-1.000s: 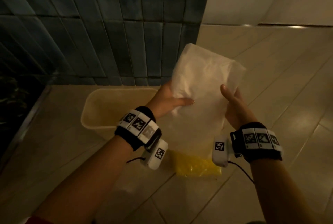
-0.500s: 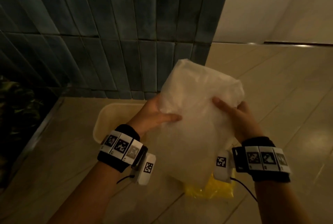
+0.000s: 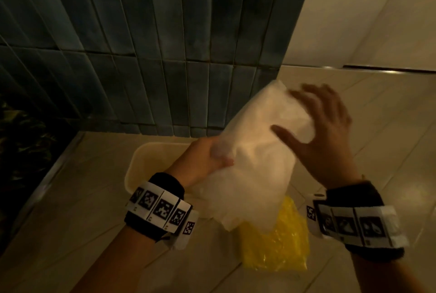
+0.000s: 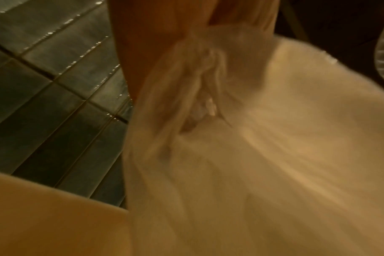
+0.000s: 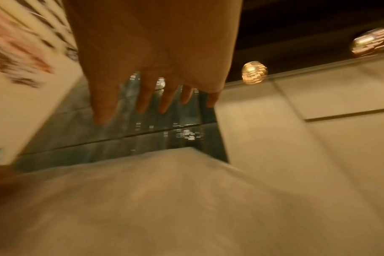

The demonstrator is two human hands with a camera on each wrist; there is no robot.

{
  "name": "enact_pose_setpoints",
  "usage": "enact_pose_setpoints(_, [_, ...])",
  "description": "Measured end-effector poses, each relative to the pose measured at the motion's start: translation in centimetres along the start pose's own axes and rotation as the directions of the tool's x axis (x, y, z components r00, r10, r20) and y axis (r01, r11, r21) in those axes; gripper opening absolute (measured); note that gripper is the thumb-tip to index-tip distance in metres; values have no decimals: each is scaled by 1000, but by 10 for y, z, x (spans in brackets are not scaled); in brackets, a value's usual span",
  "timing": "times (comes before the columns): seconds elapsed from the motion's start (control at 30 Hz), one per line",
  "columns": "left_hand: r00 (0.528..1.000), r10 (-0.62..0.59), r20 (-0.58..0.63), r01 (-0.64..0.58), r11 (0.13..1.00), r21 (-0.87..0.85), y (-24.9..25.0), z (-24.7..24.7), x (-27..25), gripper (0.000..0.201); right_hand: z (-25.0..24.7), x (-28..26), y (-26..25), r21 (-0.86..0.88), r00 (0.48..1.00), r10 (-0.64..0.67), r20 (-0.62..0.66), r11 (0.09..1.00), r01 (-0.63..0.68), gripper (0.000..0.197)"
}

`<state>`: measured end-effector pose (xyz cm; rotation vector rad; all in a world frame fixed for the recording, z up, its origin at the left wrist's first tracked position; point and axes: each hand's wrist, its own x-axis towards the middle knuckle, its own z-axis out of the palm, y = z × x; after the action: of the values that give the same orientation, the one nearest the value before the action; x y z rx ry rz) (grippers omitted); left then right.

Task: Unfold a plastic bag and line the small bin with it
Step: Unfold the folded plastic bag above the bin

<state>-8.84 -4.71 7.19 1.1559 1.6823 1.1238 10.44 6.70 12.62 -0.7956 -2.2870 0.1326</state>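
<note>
A translucent white plastic bag (image 3: 257, 158) hangs in the air, partly unfolded and puffed. My left hand (image 3: 207, 163) grips its left edge, the plastic bunched in the fingers (image 4: 200, 97). My right hand (image 3: 316, 125) hovers over the bag's upper right with fingers spread, blurred by motion; in the right wrist view the straight fingers (image 5: 147, 102) hold nothing and the bag (image 5: 164, 199) lies below them. The small cream bin (image 3: 141, 163) stands on the floor behind the bag, mostly hidden by it and my left wrist.
A crumpled yellow plastic bag (image 3: 276, 245) lies on the beige tiled floor (image 3: 70, 210) under the white bag. A dark green tiled wall (image 3: 141, 45) rises right behind the bin. A pale wall panel (image 3: 377, 14) stands at the right.
My right hand has let go of the bag's right edge and lifted above it with fingers spread. The left hand keeps its grip, and the bag has puffed out more.
</note>
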Motion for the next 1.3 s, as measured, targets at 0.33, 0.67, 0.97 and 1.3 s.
enact_pose_setpoints(0.33, [989, 140, 48, -145, 981, 132, 10, 0, -5, 31, 40, 28, -17, -177, 712, -327, 622, 827, 534, 45])
enact_pose_setpoints(0.67, [912, 179, -368, -207, 978, -37, 4, -53, -10, 12, 20, 9, 34, 55, 919, -33, 393, 998, 12, 53])
enact_pose_setpoints(0.97, [981, 28, -192, -70, 974, -215, 6, -29, -10, 69, 30, -4, 20, 379, 911, 352, 216, 829, -411, 30])
enact_pose_setpoints(1.3, [994, -90, -65, 34, 801, -597, 6, 7, -6, 86, 56, -14, 18, 562, 779, 556, 289, 561, -608, 58])
